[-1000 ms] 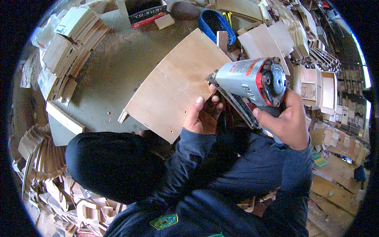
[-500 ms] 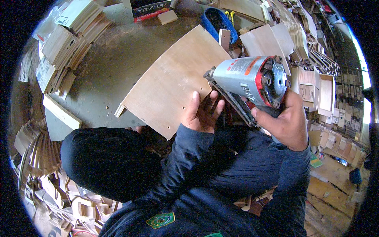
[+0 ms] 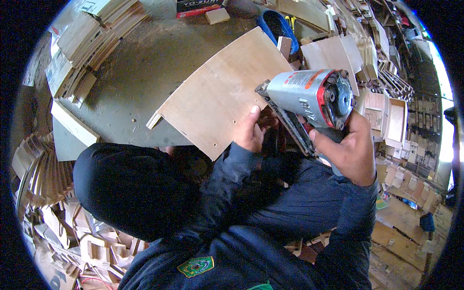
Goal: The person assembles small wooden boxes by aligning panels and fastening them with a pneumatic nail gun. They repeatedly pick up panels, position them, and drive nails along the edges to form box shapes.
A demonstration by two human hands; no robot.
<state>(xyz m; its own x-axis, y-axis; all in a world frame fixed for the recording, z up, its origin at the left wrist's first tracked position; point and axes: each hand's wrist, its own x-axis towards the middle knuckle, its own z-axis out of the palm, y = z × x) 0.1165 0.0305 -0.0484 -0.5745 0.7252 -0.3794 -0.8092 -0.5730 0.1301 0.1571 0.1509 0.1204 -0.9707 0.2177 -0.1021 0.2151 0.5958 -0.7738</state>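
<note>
A curved, light plywood panel lies tilted at the near edge of the grey worktop, with a row of small holes along its near right edge. My left hand grips that edge, thumb on the top face and fingers curled beneath, partly hidden. My right hand is wrapped round the handle of a silver and red air nail gun. The gun's nose is over the panel's right edge, just beyond my left thumb; whether it touches the wood I cannot tell. Under the panel's left end shows a thin wooden strip.
Stacked wood pieces stand at the far left of the worktop, above a loose pale board. A blue oval ring and a small wood block lie at the back. More plywood panels are at the right.
My left hand's fingers, spread beside the edge before, have curled under the panel, and its thumb has moved slightly up the panel. The nail gun stays nearly in place. The whole view has shifted slightly.
</note>
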